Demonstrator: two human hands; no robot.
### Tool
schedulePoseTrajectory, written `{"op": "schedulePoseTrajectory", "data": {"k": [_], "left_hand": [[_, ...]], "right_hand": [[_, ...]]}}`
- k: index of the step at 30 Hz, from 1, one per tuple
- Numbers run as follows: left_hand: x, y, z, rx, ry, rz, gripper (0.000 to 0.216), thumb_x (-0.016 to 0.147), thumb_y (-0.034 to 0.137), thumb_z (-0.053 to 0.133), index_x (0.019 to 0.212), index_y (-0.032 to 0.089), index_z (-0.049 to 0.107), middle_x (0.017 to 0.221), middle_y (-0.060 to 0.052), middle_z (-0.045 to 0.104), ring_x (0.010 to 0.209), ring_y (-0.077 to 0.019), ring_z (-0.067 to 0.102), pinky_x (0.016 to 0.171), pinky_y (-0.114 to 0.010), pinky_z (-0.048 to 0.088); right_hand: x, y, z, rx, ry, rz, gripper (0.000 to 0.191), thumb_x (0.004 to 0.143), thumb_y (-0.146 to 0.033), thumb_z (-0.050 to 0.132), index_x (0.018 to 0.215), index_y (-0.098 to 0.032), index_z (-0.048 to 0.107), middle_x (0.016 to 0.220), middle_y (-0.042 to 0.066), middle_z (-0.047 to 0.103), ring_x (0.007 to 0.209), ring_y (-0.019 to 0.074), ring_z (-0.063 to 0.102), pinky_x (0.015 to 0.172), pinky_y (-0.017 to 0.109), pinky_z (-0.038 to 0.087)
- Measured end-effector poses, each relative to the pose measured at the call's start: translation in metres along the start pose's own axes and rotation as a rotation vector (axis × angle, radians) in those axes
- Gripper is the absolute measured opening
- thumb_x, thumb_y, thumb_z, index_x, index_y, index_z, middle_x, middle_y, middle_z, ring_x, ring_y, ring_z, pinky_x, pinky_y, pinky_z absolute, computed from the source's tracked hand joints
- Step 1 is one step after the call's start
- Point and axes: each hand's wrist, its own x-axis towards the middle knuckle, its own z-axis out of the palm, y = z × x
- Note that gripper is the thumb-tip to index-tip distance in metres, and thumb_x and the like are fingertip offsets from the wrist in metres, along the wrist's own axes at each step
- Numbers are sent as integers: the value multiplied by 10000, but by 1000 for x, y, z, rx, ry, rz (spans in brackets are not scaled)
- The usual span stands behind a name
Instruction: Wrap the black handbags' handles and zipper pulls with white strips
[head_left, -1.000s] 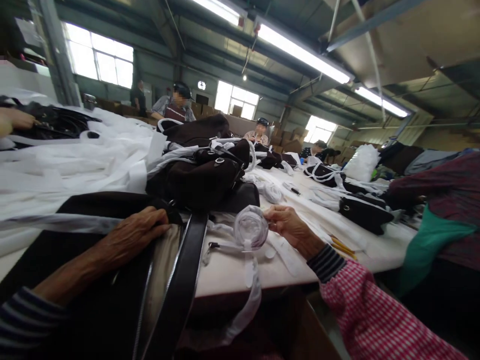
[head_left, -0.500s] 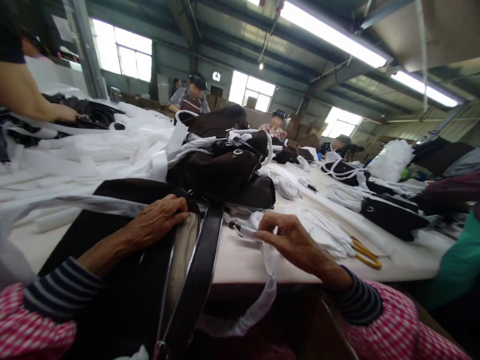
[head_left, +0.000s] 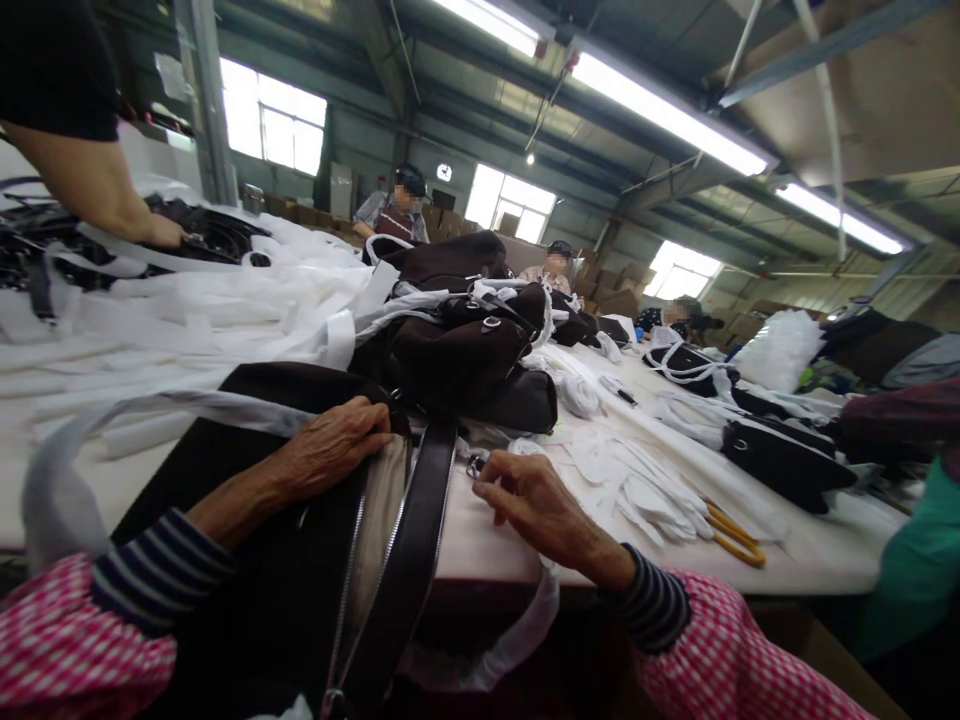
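A black bag (head_left: 247, 560) lies at the table's front edge, its long zipper open on a beige lining (head_left: 377, 535). My left hand (head_left: 337, 440) is closed on the bag's edge at the far end of this opening; the fingertips are partly hidden. Right of the opening runs a black leather panel (head_left: 420, 510) edged with zipper teeth. My right hand (head_left: 536, 505) has its fingers bent around the end of a white-wrapped strap (head_left: 529, 635), close to its metal clip (head_left: 475, 466). The strap hangs in a loop below the table edge.
Black bags (head_left: 457, 350) are piled behind mine. White wrapping strips (head_left: 277, 300) cover the left side. Yellow-handled scissors (head_left: 735, 535) and white strips (head_left: 637, 485) lie at right. A co-worker's arm (head_left: 90, 185) reaches in at far left; other people sit farther back.
My right hand has moved left along the strap, closer to the metal clip. My left hand keeps its place on the bag. The view has shifted slightly.
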Motion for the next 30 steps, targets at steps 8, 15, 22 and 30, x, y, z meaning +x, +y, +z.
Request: {"op": "schedulePoseTrajectory", "data": {"k": [8, 15, 22, 30], "left_hand": [[-1, -2, 1, -11, 4, 9, 243, 968, 363, 381, 911, 207, 559, 937, -40, 548, 904, -216, 580, 843, -344, 403], [0, -4, 2, -35, 18, 7, 265, 962, 386, 361, 897, 210, 549, 932, -43, 532, 892, -220, 568, 836, -356, 397], [-2, 0, 0, -34, 4, 4, 278, 959, 387, 354, 872, 206, 545, 913, -42, 536, 855, -214, 561, 803, -353, 405], [-2, -1, 0, -28, 3, 31, 274, 969, 354, 344, 901, 201, 561, 915, -50, 533, 862, -225, 575, 831, -368, 414]], "right_hand": [[8, 15, -21, -89, 82, 24, 171, 857, -242, 635, 702, -173, 621, 647, -18, 591, 635, 129, 545, 605, 248, 347], [16, -2, -25, -366, -47, 69, 195, 814, -208, 611, 627, -167, 576, 582, -34, 486, 588, 102, 437, 584, 267, 240], [42, -17, -22, -527, -108, 91, 126, 756, -195, 629, 635, -174, 599, 631, -3, 560, 608, 117, 459, 581, 284, 218], [61, -11, -21, -378, -203, 135, 208, 731, -222, 638, 556, -171, 538, 546, -27, 447, 553, 107, 407, 540, 281, 220]]}}
